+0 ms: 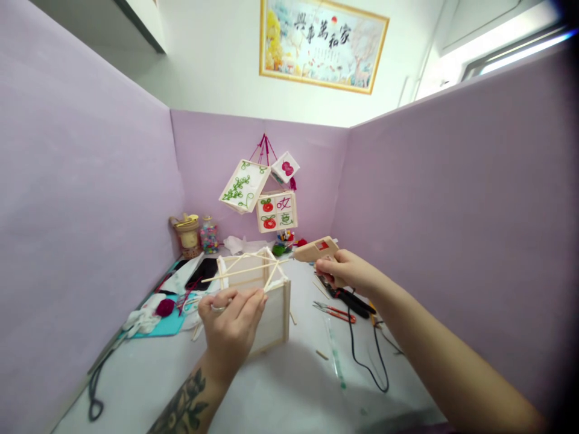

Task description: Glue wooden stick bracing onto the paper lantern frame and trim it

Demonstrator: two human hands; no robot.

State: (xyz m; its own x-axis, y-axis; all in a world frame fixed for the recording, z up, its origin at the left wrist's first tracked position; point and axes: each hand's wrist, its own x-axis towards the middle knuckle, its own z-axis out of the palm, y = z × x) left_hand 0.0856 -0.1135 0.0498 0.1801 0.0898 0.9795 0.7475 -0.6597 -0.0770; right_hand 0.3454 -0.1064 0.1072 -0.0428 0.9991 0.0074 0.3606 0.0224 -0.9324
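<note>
In front of me stands a box-shaped lantern frame (286, 313) of pale wooden strips with white panels. Thin wooden sticks (246, 271) cross one another over its top in a star-like shape. My left hand (235, 316) is closed at the near side of the top, its fingertips pinching the sticks' near corner; the fingers partly hide the grip. My right hand (341, 268) is wrapped round a beige tool with a red patch, which looks like a hot glue gun (312, 250). Its tip points left, near the right end of a stick.
Black-handled pliers (355, 303), red-handled snips (337, 311), a looped black cord (384, 380) and a clear tube (335, 355) lie right. Left are burgundy yarn (165, 308), a phone-like black slab (202, 274) and a bead jar (208, 236). Decorated lanterns (244, 187) hang behind; purple partitions (434, 211) enclose the table.
</note>
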